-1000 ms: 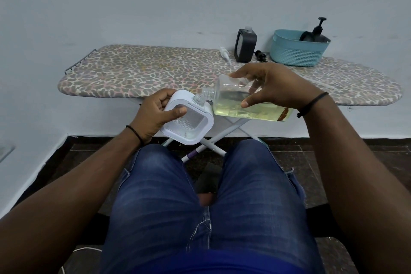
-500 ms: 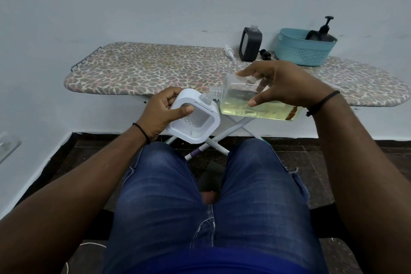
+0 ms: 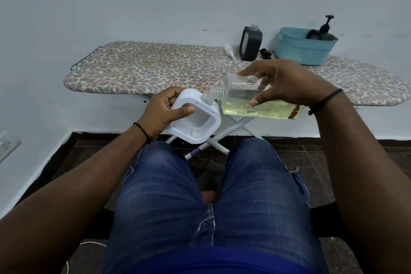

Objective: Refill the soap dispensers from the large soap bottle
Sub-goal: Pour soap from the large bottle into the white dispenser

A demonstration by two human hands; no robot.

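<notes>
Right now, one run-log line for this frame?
phase: pouring | left hand: holds white dispenser | right hand: tips large soap bottle, neck at dispenser mouth | black dispenser: on ironing board, uncapped

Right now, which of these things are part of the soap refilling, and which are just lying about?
In use: large soap bottle, tipped in right hand; white dispenser, in left hand; black dispenser, uncapped.

Lying about: teal basket, ironing board.
</notes>
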